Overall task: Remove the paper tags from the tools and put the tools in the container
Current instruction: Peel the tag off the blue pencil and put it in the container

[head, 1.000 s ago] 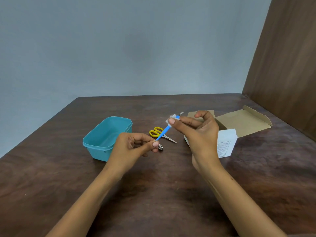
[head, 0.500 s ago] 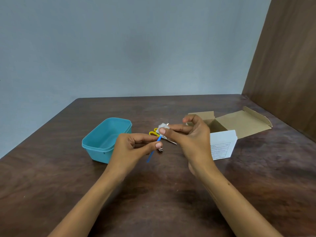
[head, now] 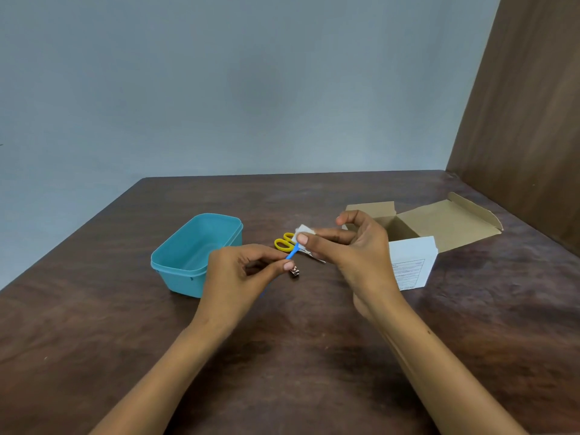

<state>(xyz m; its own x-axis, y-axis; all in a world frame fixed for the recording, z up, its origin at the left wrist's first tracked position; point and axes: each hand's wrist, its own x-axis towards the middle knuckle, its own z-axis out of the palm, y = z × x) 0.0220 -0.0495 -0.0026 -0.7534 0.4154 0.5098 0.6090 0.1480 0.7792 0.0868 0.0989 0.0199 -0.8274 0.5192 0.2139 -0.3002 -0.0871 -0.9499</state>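
Hands meet above a dark brown wooden table [head: 125,324], sharing a slim blue plastic tool [head: 292,253] between them. The left hand [head: 238,274] pinches the tool's lower end between thumb and fingers, while the right hand [head: 354,255] grips a small white paper tag [head: 302,230] at the tool's upper end between thumb and forefinger. The tag looks wrapped around the tool's tip, which is hidden. Just left of the hands sits a teal rectangular plastic container [head: 175,265], open and with nothing visible inside. Behind the hands, small yellow-handled scissors [head: 285,242] lie flat on the table, and a little metal nail clipper [head: 294,271] rests just beside the left thumb. To the right stands an opened brown cardboard box [head: 439,219], its white printed side [head: 411,266] facing the camera.
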